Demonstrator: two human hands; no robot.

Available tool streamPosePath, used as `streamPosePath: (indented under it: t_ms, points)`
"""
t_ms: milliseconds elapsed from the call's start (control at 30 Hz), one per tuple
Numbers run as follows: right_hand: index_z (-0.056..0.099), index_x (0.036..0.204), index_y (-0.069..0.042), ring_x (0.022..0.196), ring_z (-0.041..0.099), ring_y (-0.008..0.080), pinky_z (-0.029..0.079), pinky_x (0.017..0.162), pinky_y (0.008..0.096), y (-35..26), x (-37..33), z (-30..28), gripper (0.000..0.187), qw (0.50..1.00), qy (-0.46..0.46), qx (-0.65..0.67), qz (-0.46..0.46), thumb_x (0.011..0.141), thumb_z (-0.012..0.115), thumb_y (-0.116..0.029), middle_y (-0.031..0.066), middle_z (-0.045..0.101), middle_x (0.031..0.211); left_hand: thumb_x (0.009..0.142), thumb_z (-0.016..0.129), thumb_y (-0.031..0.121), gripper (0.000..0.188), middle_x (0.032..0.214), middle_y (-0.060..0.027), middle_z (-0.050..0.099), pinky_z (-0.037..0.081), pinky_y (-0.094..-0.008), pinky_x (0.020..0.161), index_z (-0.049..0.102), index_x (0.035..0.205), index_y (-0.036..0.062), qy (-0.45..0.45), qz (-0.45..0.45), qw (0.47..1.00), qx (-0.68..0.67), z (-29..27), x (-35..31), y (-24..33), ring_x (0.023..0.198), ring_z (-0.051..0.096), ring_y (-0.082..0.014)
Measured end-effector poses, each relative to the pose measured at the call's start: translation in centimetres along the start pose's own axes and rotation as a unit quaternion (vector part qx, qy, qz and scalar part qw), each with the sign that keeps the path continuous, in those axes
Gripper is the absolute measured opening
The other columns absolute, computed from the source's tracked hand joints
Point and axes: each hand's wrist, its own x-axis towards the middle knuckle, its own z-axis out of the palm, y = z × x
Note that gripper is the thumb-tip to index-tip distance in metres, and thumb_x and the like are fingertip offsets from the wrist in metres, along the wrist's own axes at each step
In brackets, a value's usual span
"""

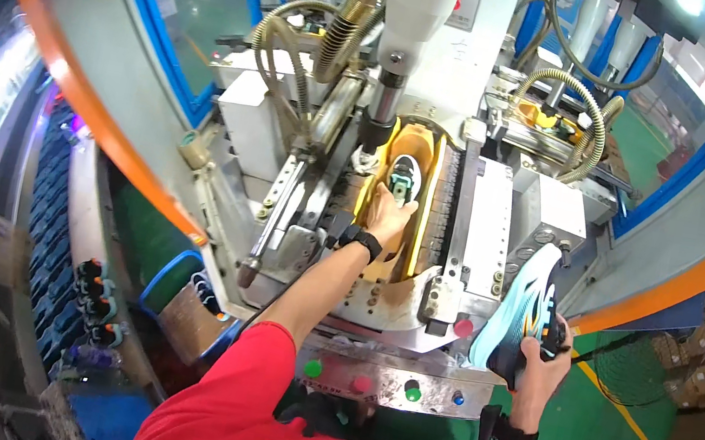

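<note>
My left hand [388,215] reaches into the press machine and grips a small white and teal shoe [405,176] that sits upside down in the yellow mould bed [413,143]. A steel ram [382,110] hangs just left of the shoe. My right hand [542,362] is held out to the right of the machine, closed around a second shoe [523,314] with a light blue sole and dark upper, sole facing left. Both wrists carry black bands.
A control panel [385,382] with green, pink and blue buttons runs along the machine's front edge. Ribbed hoses [581,100] loop above. Shoes stand on a dark rack [95,297] at lower left. Cardboard boxes [699,394] are stacked at right on a green floor.
</note>
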Motion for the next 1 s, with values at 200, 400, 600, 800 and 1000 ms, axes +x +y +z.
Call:
streamPosePath:
  t_ms: [200,400,600,800,1000]
  points:
    - [0.057,0.119,0.003,0.089,0.057,0.0121,0.048,0.082,0.0265,2.2,6.4,1.8,0.05,0.99,0.014,-0.129,-0.055,0.073,0.071,-0.01,0.0041,0.06,0.103,0.075,0.065,0.012,0.051,0.118,-0.0317,0.058,0.045,-0.0475,0.098,0.048,0.118,-0.0079,-0.021,-0.085,0.996,-0.016,1.2,3.3,-1.7,0.113,0.056,-0.0439]
    - [0.057,0.096,0.011,0.081,0.067,0.0313,0.052,0.073,0.0386,-0.4,18.0,15.6,0.055,0.918,-0.149,-0.362,-0.069,0.067,0.076,-0.032,0.025,0.066,0.09,0.085,0.072,0.013,0.022,0.094,-0.0058,0.07,0.055,-0.0347,0.06,0.066,0.104,0.0052,-0.227,-0.215,0.793,-0.524,-10.1,-7.3,-0.6,0.079,0.069,-0.0194]
    - [0.066,0.101,0.006,0.099,0.068,0.036,0.055,0.085,0.0404,4.4,17.8,32.0,0.048,0.853,-0.291,-0.431,0.031,0.068,0.075,-0.028,0.0247,0.068,0.106,0.087,0.065,0.001,0.046,0.113,-0.0075,0.063,0.055,-0.0302,0.085,0.049,0.13,-0.0022,-0.18,-0.215,0.805,-0.523,-25.2,-20.0,-2.2,0.098,0.065,-0.0159]
    - [0.045,0.109,0.004,0.093,0.066,0.0439,0.053,0.083,0.0491,14.5,12.8,38.3,0.049,0.871,-0.152,-0.463,-0.069,0.078,0.07,-0.025,0.0282,0.067,0.095,0.085,0.066,0.003,0.046,0.114,-0.0122,0.064,0.054,-0.0336,0.089,0.049,0.127,-0.0065,0.071,-0.202,0.828,-0.518,-34.0,-29.9,-6.2,0.101,0.066,-0.0205]
    - [0.043,0.123,0.004,0.079,0.065,0.0415,0.053,0.071,0.0481,13.1,9.2,34.0,0.057,0.838,-0.137,-0.414,-0.329,0.079,0.071,-0.019,0.0222,0.066,0.082,0.091,0.062,0.013,0.026,0.099,-0.0087,0.069,0.059,-0.0346,0.068,0.059,0.114,0.0021,0.254,-0.237,0.781,-0.519,-34.1,-37.0,-9.9,0.084,0.071,-0.022]
